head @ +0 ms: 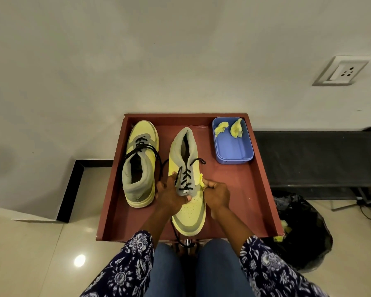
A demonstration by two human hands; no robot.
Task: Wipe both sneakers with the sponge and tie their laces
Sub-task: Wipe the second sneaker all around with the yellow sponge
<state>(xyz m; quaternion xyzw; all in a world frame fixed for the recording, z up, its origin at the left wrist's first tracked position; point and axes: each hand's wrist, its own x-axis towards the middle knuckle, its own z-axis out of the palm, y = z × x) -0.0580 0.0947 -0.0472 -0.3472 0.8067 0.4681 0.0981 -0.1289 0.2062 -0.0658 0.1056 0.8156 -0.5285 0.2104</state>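
Right-hand sneaker (pixel 187 183) lies on the red-brown tray (pixel 244 189), toe toward me, heel toward the wall. Upper: pale yellow smooth panels with a perforated toe cap, grey suede-like tongue and toe band, padded grey collar. Black round laces (pixel 185 179) are loose; one end trails off the tray's near edge.

My left hand (pixel 172 194) grips the shoe across its left side, thumb pressed on the vamp below the tongue. My right hand (pixel 216 195) is clenched around a small yellow sponge piece (pixel 201 181), pinched against the shoe's right flank; only its ragged tip shows above the fingers.

Second sneaker (pixel 140 163) sits just beside, to the left, toe pointing away, same colours, laces untied and draped over its sides.

In the tray's far right corner: a blue rounded-rectangular plastic tub (pixel 234 151) holding two torn, crumpled yellow sponge scraps (pixel 229 128).

To the right of the tray, a black crinkled plastic bag (pixel 304 228) rests on glossy cream floor tiles (pixel 30 254).
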